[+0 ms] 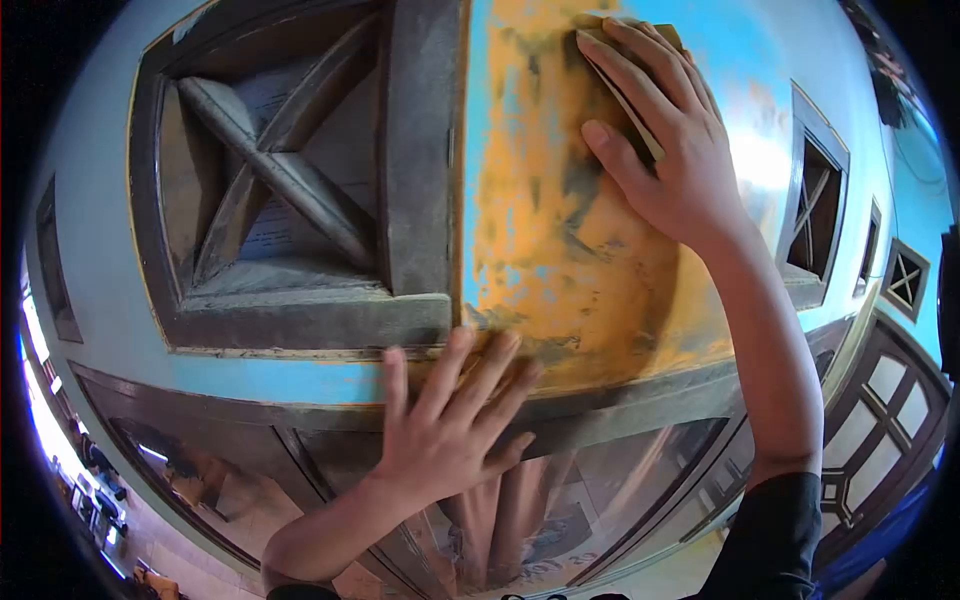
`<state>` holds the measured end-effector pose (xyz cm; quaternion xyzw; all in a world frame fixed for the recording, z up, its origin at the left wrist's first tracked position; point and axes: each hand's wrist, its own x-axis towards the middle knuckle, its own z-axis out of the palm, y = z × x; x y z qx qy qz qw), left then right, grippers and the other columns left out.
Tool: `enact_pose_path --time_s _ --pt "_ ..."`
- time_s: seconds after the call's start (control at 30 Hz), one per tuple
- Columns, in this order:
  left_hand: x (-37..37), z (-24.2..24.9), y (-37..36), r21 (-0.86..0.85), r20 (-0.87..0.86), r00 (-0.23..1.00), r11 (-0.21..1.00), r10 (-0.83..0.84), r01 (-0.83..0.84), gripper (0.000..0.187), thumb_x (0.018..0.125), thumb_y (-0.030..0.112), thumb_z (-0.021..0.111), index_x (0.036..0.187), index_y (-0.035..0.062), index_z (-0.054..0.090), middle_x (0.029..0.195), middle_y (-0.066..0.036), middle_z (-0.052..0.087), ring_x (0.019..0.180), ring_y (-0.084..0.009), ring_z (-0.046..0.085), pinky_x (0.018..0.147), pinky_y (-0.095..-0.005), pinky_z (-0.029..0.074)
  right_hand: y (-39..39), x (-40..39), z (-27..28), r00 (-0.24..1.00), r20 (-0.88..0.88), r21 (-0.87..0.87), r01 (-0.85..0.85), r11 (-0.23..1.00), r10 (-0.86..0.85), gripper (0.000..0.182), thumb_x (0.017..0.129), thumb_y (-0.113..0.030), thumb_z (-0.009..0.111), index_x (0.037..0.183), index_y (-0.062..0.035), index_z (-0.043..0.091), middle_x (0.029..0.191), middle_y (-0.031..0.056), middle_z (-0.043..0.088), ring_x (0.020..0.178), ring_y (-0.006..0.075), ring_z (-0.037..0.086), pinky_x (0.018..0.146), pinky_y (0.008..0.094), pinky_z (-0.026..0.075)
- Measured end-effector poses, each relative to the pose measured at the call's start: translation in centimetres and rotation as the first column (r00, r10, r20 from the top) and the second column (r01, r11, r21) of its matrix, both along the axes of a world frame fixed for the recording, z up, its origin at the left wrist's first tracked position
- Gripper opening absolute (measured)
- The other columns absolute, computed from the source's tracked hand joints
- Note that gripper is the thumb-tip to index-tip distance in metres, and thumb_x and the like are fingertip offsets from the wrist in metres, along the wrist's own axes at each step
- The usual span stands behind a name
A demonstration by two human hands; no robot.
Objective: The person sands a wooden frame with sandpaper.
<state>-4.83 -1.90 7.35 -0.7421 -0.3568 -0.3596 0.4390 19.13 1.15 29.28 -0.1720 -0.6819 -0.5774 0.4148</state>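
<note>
My right hand presses a folded sheet of sandpaper flat against the upper part of the wall. Most of the sheet is hidden under the fingers. Around it, the wall patch shows orange with dark smudges and bits of blue paint. Lower down, my left hand lies with its fingers spread over the wooden ledge and the wall's lower edge, holding nothing. Just above and left of it is the bottom corner of a dark wooden vent frame.
Crossed wooden bars fill the vent opening at left. Below the ledge are glass panes with reflections. More vents and a panelled door stand at right. At lower left, the floor lies far below.
</note>
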Motion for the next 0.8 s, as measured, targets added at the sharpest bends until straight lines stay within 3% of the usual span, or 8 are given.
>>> enact_pose_path --time_s 0.17,0.27,0.37,0.43,0.5,0.6,0.77,0.8 --pt "3.0 6.5 0.1 -0.069 -0.068 0.998 0.998 -0.011 0.006 0.071 0.091 0.06 0.055 0.153 0.0244 0.046 0.165 -0.008 0.03 0.153 -0.0403 0.019 0.117 -0.0708 0.008 -1.3 2.5 -0.8 0.98 0.2 -0.087 0.036 0.996 -0.018 0.055 0.087 -0.039 0.068 0.136 -0.015 0.061 0.144 0.0123 0.054 0.137 0.036 0.047 0.116 0.0524 0.035" --pt "4.0 12.0 0.5 0.044 -0.052 0.999 0.999 0.01 -0.008 0.075 0.09 0.053 0.061 0.156 0.0241 0.04 0.166 -0.008 0.026 0.153 -0.0395 0.019 0.12 -0.0663 0.011 1.3 7.8 2.6 0.977 -0.192 0.03 -0.093 0.995 0.097 0.057 0.084 -0.032 0.072 0.136 -0.0131 0.06 0.143 0.014 0.055 0.136 0.0352 0.048 0.114 0.0515 0.037" --pt "5.3 16.9 1.4 0.193 -0.034 0.999 0.981 0.031 -0.024 0.072 0.093 0.051 0.058 0.157 0.0239 0.038 0.166 -0.007 0.027 0.153 -0.0362 0.021 0.121 -0.0637 0.012 0.9 7.7 1.1 0.978 -0.206 0.039 -0.033 0.999 0.04 0.056 0.082 -0.028 0.071 0.135 -0.0138 0.061 0.142 0.0135 0.055 0.137 0.0349 0.047 0.116 0.0505 0.036" --pt "6.1 19.7 2.1 0.307 -0.004 0.996 0.948 0.089 -0.083 0.07 0.096 0.051 0.055 0.157 0.0241 0.037 0.165 -0.006 0.028 0.153 -0.0342 0.022 0.122 -0.0615 0.013 -0.9 7.8 -0.8 0.986 0.162 -0.111 0.045 0.993 -0.026 0.056 0.079 -0.026 0.07 0.133 -0.0143 0.062 0.143 0.0127 0.055 0.138 0.0341 0.047 0.12 0.0497 0.033" --pt "6.5 22.1 2.7 0.397 0.019 0.995 0.912 0.101 -0.101 0.068 0.097 0.051 0.055 0.156 0.0241 0.038 0.164 -0.006 0.031 0.152 -0.0322 0.023 0.123 -0.0602 0.014 -0.6 9.6 0.1 0.991 0.137 -0.079 0.013 0.997 -0.002 0.055 0.079 -0.025 0.07 0.132 -0.0117 0.062 0.141 0.0139 0.056 0.135 0.035 0.05 0.118 0.0507 0.035" --pt "7.2 24.6 3.9 0.519 0.037 0.996 0.85 0.078 -0.086 0.061 0.097 0.051 0.055 0.151 0.0235 0.046 0.158 -0.006 0.041 0.149 -0.0304 0.032 0.123 -0.0558 0.022 1.3 13.4 4.4 0.94 -0.307 0.106 -0.12 0.987 0.148 0.051 0.081 -0.022 0.069 0.13 -0.0098 0.063 0.138 0.0148 0.058 0.13 0.0367 0.051 0.117 0.0518 0.035" --pt "8.9 27.0 4.1 0.509 0.056 0.989 0.848 0.138 -0.147 0.064 0.1 0.051 0.05 0.158 0.0279 0.036 0.165 -0.004 0.029 0.153 -0.0313 0.023 0.124 -0.057 0.014 -0.4 10.6 0.4 0.994 0.08 -0.062 -0.063 0.996 0.068 0.051 0.086 -0.029 0.065 0.133 -0.0122 0.06 0.138 0.0119 0.059 0.14 0.0323 0.045 0.121 0.0496 0.03" --pt "8.8 27.1 4.2 0.515 0.052 0.989 0.845 0.136 -0.143 0.064 0.1 0.051 0.05 0.158 0.0283 0.036 0.165 -0.004 0.029 0.153 -0.031 0.023 0.124 -0.0569 0.014 0.0 11.6 1.3 0.996 0.052 -0.014 -0.067 0.998 0.068 0.05 0.086 -0.029 0.065 0.133 -0.0134 0.061 0.138 0.0122 0.059 0.139 0.0327 0.047 0.12 0.05 0.031"
